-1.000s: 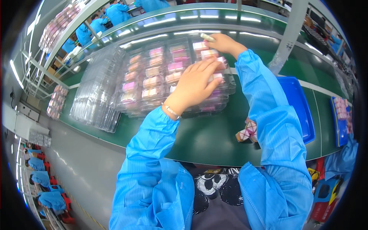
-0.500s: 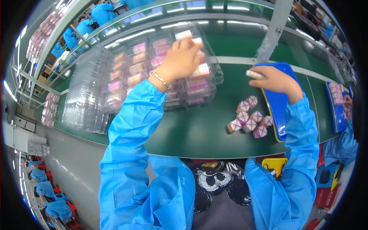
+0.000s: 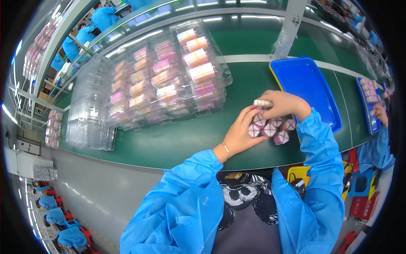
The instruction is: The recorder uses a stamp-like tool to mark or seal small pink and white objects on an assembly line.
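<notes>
On the green tabletop, a small cluster of pink-and-white faceted blocks (image 3: pixel 270 129) lies between my hands. My left hand (image 3: pixel 242 132) cups the cluster's left side, its thumb and fingers curled round the blocks. From above and behind, my right hand (image 3: pixel 282 104) closes over the upper blocks; its fingertips are partly hidden. A pale sleeve-like cover sits on one digit of my right hand. Left of my hands, a clear plastic tray (image 3: pixel 218 103) holds rows of pink, peach and white banded bundles (image 3: pixel 202 73) in its compartments.
A blue shallow tray (image 3: pixel 302 78) stands right of my hands. At the left is a stack of clear plastic trays (image 3: pixel 91 110). A metal post (image 3: pixel 292 27) rises behind the table. Far right, a co-worker's hand (image 3: pixel 380 113) is at another blue tray (image 3: pixel 371 114) holding pink blocks.
My left hand has left the bundles in the clear tray and come right and nearer to the blocks. My right hand has moved left and down from the blue tray onto them.
</notes>
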The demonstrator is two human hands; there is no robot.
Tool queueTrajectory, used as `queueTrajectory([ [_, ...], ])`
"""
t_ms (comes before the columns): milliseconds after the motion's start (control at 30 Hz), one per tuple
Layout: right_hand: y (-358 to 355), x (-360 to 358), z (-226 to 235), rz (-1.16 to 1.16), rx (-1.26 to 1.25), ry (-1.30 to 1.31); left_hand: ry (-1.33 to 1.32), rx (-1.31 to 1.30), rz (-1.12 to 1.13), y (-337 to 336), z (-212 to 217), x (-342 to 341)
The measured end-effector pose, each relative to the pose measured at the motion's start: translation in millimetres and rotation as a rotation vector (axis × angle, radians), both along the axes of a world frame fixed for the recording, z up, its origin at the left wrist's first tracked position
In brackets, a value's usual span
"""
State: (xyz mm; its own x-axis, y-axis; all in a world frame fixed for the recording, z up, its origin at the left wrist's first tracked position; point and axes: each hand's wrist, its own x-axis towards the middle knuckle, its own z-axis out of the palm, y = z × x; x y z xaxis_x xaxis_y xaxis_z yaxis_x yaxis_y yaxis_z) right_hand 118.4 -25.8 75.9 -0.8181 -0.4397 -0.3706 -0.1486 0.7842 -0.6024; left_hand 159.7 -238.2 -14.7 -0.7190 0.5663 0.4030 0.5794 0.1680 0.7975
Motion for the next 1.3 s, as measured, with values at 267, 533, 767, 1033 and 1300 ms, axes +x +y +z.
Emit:
queueTrajectory([
  [267, -5, 0, -4, -0.099, -0.030, 0.054, -0.029, 0.027, 0.023, 2, -1, 3],
  [533, -8, 7, 8, -0.085, -0.181, 0.199, 0.062, 0.119, 0.166, 13, 4, 14],
  [767, -63, -10, 92, 0.215, -0.506, 0.732, 0.588, -0.008, 0.335, -51, 114, -3],
  [1033, -178, -151, 125, 0.537, -0.555, 0.948, 0.832, -0.255, 0.609, -155, 163, -90],
  [1300, -195, -176, 90, 0.559, -0.326, 0.925, 0.626, -0.387, 0.655, -172, 143, -92],
])
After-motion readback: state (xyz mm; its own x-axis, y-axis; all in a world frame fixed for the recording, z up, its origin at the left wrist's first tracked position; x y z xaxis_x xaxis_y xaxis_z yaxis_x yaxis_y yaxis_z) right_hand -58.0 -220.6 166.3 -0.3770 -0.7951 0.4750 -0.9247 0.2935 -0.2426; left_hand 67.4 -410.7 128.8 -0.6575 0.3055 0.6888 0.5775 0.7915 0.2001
